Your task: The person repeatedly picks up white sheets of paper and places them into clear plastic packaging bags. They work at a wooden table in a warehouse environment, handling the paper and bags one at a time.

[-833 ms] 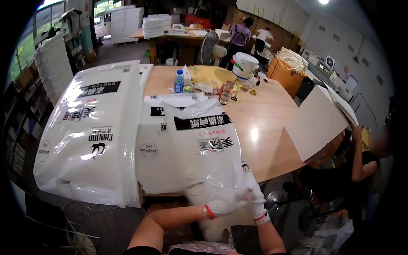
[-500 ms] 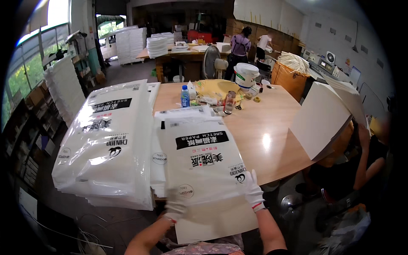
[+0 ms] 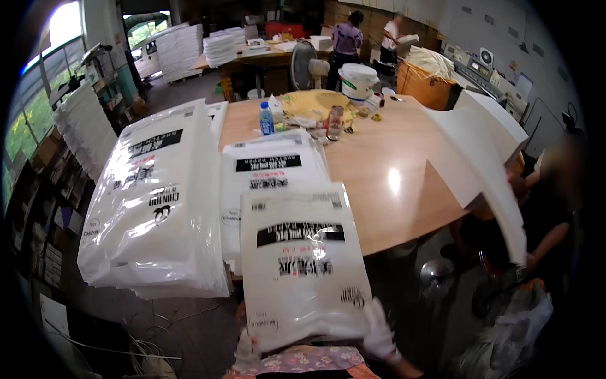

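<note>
A clear printed plastic bag of sheet paper [image 3: 303,294] lies in front of me, its near end beyond the table edge and close to my body. At its near left corner my left hand [image 3: 246,350], in a white glove, is closed on the bag. My right hand [image 3: 380,331], gloved too and somewhat blurred, grips its near right edge. The near end of the plastic is wrinkled. Under its far end lie other bagged paper packs [image 3: 268,180]. To the left is a tall pile of glossy bagged paper packs [image 3: 139,208].
On the table [image 3: 391,151] are a blue-capped bottle [image 3: 266,119], a glass jar [image 3: 335,123] and a white bucket [image 3: 358,83]. At the right, a person [image 3: 555,221] handles large white sheets [image 3: 473,151]. A fan [image 3: 304,66] stands behind; two people work farther back.
The bag has come nearer to me, uncovering the packs beneath. The paper that stuck out of its near end is now inside. At the right, a large sheet has swung down.
</note>
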`<state>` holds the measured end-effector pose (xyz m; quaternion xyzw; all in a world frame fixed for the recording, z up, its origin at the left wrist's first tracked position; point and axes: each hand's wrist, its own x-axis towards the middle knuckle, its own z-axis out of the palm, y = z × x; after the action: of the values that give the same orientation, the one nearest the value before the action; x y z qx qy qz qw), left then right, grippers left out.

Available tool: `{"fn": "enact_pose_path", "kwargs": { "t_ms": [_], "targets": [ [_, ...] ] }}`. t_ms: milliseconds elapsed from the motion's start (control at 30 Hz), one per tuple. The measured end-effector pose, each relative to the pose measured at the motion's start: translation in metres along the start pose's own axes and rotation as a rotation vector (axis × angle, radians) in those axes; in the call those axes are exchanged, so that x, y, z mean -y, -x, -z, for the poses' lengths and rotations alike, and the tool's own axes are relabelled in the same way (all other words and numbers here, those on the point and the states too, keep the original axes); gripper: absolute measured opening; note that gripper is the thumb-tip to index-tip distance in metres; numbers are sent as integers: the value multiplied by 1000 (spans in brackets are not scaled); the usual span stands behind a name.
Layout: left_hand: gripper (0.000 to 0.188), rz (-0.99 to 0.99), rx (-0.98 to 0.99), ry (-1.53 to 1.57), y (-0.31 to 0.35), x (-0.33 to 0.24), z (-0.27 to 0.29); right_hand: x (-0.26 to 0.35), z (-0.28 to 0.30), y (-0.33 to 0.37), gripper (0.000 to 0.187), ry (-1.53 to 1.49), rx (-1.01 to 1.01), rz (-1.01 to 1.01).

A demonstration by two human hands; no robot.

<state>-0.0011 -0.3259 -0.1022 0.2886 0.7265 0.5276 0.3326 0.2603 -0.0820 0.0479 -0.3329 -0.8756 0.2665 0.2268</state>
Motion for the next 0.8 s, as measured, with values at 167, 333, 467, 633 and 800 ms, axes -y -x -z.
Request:
{"fn": "enact_pose_path", "kwargs": {
  "t_ms": [167, 333, 467, 633, 800],
  "targets": [
    [18, -157, -201, -119, -24, -64, -7, -69, 0, 30, 45, -81, 34, -31],
    [11, -607, -65, -141, -61, -189, -19, -116, -27, -1, 30, -1006, -246, -823],
    [12, -776, 60, -175, -75, -278, -6, -89, -88, -45, 38, -757, 273, -334],
    [27, -791, -106, 518, -21, -299, 84, 38, -82, -131, 43, -1487, 254, -300],
    [24, -1114, -1341, -130, -97, -298, 239, 116, -96, -245, 36, -534, -105, 721]
  ]
}}
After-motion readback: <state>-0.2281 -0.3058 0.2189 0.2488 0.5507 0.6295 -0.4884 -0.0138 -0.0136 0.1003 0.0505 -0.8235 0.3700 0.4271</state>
